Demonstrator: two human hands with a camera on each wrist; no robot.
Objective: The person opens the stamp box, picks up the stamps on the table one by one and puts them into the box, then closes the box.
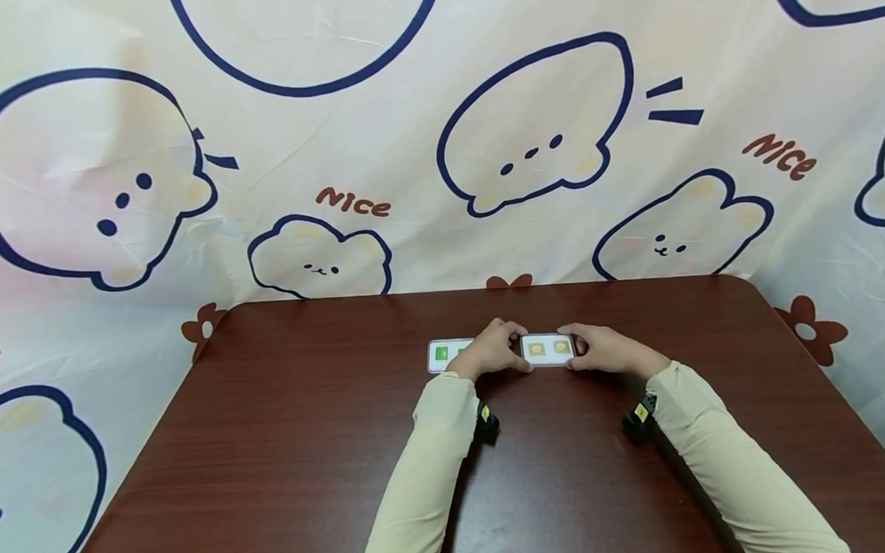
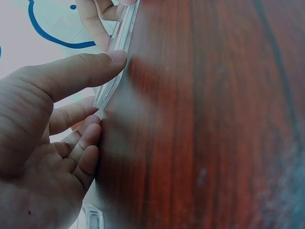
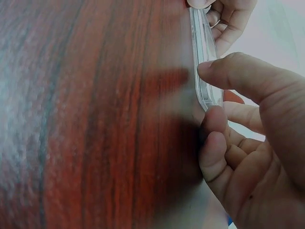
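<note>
A flat clear-edged plastic case (image 1: 547, 350) with a white face and two yellowish squares lies between both hands near the back of the table. My left hand (image 1: 491, 349) pinches its left end, thumb on the near edge and a finger on the far edge. On the opposite end, my right hand (image 1: 604, 350) pinches it the same way. Both wrist views show the case (image 2: 119, 52) (image 3: 202, 57) edge-on, close to the tabletop; whether it touches the wood I cannot tell. Left of it, a second white case (image 1: 433, 357) with a green square sits partly hidden behind my left hand.
The dark brown wooden table (image 1: 309, 450) reaches back to a pale curtain (image 1: 406, 145) printed with blue cartoon outlines. A black wrist device (image 1: 486, 424) is on the left wrist, another black device (image 1: 638, 421) on the right.
</note>
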